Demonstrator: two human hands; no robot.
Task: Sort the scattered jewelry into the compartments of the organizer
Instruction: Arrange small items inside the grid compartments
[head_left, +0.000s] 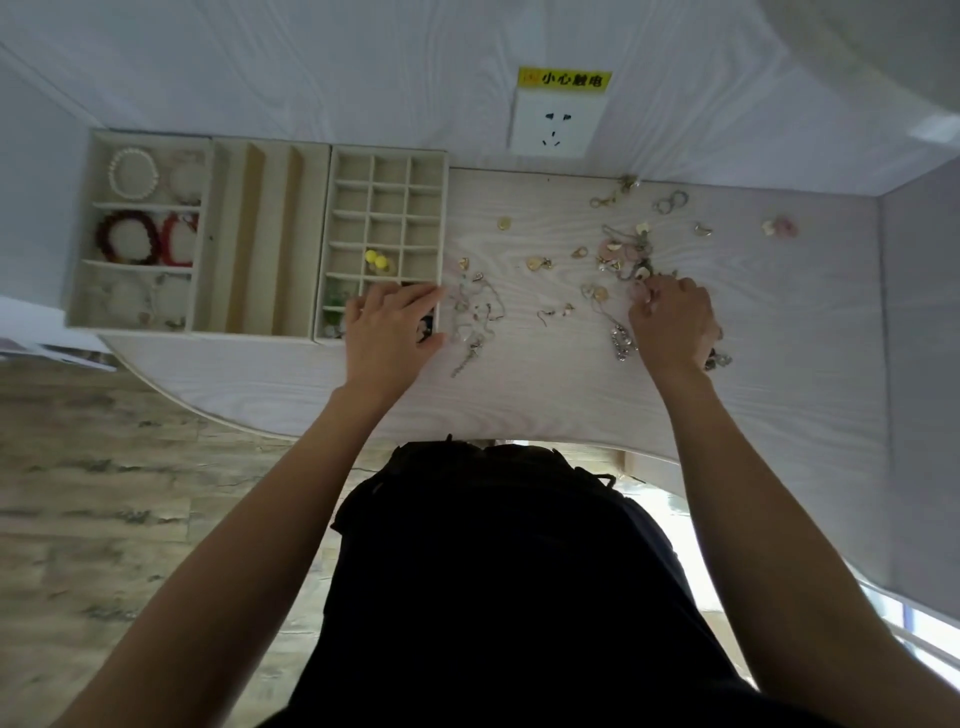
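**A:** We're getting soft, even daylight here, no hard shadows on the table (545, 395). Brightest spot is the blown-out strip at the lower right edge.

**B:** Yeah, and we see heavy wide-angle bending, the wall (311, 67) and table edges curve. The jewelry (623, 254) is smeary and low on detail, the floor (104, 493) is soft too, and the dark clothing (493, 571) is just a black blob.

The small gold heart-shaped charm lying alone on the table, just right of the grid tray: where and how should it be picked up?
The small gold heart-shaped charm lies flat on the pale wood table, apart from the tangled pile. Probably best to pinch its opposite edges between thumb and fingertip, coming straight down from above. Nothing crowds it, so the side matters little, though the left hand looks nearer.
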